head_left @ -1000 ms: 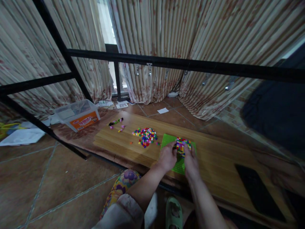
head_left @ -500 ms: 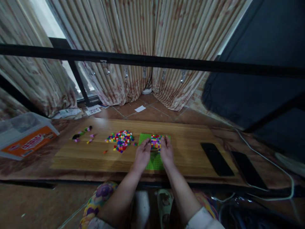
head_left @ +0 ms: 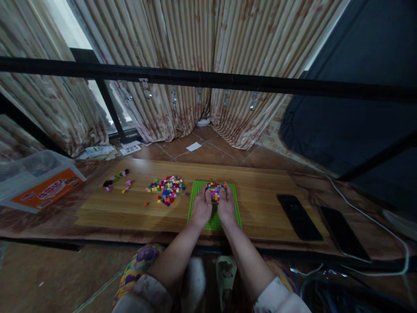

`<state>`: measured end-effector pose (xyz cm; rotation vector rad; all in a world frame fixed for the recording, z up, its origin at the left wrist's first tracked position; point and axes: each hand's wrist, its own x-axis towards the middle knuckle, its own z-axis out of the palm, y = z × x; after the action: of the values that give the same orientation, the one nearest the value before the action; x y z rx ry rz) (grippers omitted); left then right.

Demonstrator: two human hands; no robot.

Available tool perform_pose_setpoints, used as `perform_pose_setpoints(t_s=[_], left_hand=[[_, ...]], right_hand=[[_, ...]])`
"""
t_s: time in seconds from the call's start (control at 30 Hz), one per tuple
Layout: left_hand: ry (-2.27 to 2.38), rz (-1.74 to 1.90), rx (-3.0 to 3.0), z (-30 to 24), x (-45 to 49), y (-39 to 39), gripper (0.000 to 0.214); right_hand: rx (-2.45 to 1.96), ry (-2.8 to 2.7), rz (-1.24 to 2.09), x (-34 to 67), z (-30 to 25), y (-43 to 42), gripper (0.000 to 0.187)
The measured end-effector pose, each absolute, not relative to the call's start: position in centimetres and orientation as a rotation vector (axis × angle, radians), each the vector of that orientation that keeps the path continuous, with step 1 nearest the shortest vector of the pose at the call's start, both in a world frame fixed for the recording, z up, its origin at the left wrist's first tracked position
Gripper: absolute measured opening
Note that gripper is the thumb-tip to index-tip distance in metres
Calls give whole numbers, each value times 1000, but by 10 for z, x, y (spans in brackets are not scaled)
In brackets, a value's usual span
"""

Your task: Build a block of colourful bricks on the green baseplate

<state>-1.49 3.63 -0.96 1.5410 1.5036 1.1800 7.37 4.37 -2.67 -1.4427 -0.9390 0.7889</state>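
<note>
A patch of joined multicoloured small bricks (head_left: 215, 191) sits on the upper part of a green studded baseplate (head_left: 199, 204). My left hand (head_left: 201, 208) and my right hand (head_left: 226, 208) press in from either side, their fingertips against the patch's edges. Its lower edge is hidden by my fingers. To the left of the plate lies a heap of loose coloured bricks (head_left: 167, 190), and farther left a few small joined pieces (head_left: 115, 178) are scattered on the wooden board (head_left: 110, 213).
A clear plastic box with an orange label (head_left: 39, 188) stands left of the board. Two flat black devices (head_left: 299, 217) (head_left: 342, 232) lie to the right, with a white cable (head_left: 374, 221) beyond them. A black metal rail (head_left: 208, 78) crosses the view in front of curtains.
The view has swung from a tilted angle to face the board squarely. My hands have drawn closer together around the brick patch, and the bricks on the board have not visibly moved.
</note>
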Motion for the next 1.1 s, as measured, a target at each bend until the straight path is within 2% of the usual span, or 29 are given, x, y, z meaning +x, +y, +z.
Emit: perform_pose_setpoints(t_s=[0.17, 0.33, 0.5, 1.1], left_hand=[[1428, 1186, 1410, -13, -17, 40, 37], [1288, 1260, 1170, -11, -17, 44, 39], [1281, 1233, 1169, -15, -12, 50, 48], [1575, 1061, 1418, 3, -10, 52, 36]], right_hand=[[-1350, -818, 930, 76, -22, 40, 59], [-1217, -634, 987, 79, -19, 37, 46], [-1207, -664, 981, 80, -25, 39, 35], [-1264, -815, 929, 84, -32, 39, 44]])
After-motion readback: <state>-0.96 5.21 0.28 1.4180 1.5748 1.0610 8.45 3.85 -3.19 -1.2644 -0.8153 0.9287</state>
